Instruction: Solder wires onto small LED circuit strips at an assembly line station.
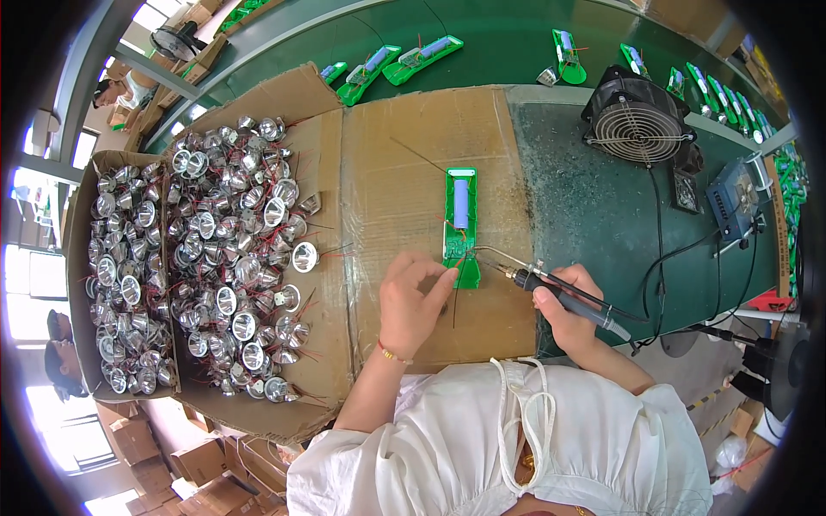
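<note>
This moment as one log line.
Left hand: at lower end of green casing; right hand: holding soldering iron, angled toward casing; battery: in casing; reflectors: in cardboard box, left

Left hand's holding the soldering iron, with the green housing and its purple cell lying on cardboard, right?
Not quite: the head view shows the soldering iron in the right hand. The green housing and its purple cell do lie on cardboard.

A black fan (638,133) sits on the green table (589,228); cardboard boxes (200,462) are piled at lower left.
</note>
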Action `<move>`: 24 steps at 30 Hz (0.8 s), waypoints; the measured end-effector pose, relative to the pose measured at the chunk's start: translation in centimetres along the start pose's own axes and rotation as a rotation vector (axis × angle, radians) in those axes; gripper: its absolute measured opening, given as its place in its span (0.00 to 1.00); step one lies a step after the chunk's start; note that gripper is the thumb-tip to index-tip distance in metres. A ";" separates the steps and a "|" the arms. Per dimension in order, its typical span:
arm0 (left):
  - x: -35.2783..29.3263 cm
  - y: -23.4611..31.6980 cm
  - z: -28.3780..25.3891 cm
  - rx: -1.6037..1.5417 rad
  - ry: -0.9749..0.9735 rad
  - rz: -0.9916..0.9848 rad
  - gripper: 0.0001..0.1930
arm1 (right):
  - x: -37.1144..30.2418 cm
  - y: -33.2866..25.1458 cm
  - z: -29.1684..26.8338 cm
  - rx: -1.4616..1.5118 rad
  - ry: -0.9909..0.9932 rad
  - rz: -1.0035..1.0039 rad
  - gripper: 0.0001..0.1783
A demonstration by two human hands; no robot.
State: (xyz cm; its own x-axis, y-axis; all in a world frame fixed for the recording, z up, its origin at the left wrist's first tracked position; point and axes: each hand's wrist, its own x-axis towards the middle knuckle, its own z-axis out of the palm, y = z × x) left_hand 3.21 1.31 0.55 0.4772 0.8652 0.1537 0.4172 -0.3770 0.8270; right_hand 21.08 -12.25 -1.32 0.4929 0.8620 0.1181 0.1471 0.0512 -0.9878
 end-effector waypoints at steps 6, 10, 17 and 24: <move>0.2 0.2 -0.6 -0.052 0.019 -0.053 0.05 | 0.3 -0.4 0.2 0.013 0.033 -0.020 0.09; 0.7 -0.4 0.5 -0.014 -0.040 -0.043 0.06 | 0.7 -0.5 0.7 -0.028 0.042 -0.030 0.11; 0.6 -0.4 0.8 -0.012 -0.054 -0.081 0.06 | 0.3 -0.7 0.8 -0.031 0.014 -0.006 0.10; 0.9 -0.7 1.0 0.023 -0.042 -0.068 0.06 | 0.8 -1.7 0.9 -0.115 -0.050 -0.043 0.09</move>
State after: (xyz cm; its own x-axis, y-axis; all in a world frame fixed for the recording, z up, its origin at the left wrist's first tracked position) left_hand 4.12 2.00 -0.44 0.4790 0.8746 0.0744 0.4668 -0.3257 0.8222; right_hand 20.45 -11.24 0.32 0.4411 0.8844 0.1522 0.2656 0.0334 -0.9635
